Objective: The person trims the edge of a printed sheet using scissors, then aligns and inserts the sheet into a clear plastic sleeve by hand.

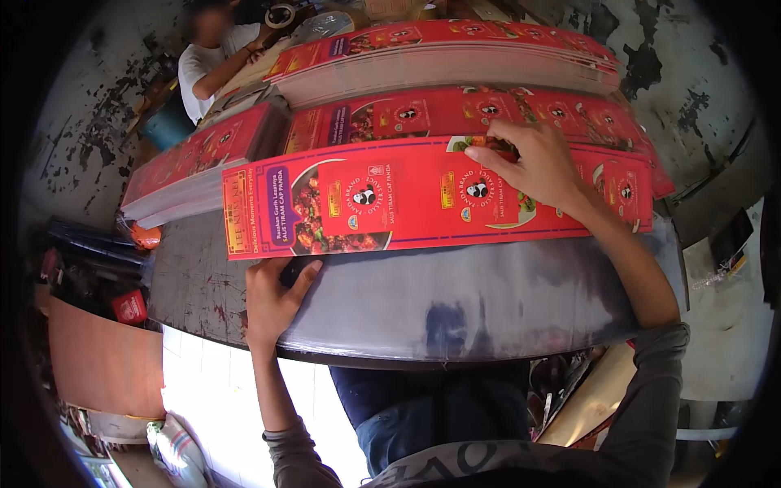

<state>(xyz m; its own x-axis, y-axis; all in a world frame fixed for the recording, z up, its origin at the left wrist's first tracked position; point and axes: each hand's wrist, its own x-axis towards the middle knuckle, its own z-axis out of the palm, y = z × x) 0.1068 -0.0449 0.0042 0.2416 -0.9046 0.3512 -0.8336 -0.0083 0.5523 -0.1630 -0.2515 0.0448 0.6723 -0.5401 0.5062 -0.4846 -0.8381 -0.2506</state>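
Note:
A long red printed strip (423, 224) with panda logos and food pictures lies across the front of the table, over a stack of clear plastic sheets (382, 301). My right hand (533, 167) is on the strip's upper edge, thumb flat on the print and fingers curled at the far side. At the lower left corner of the strip is my left hand (277, 297). Its thumb is spread from the fingers and rests by the left end of the plastic sheets. The strip's edge partly hides those fingertips.
Stacks of similar red strips stand behind, including a tall back stack (455, 73) and a left stack (191, 171). Another person (207, 61) sits at the far left near a tape roll (280, 16). The worn table edge (187, 301) shows at left.

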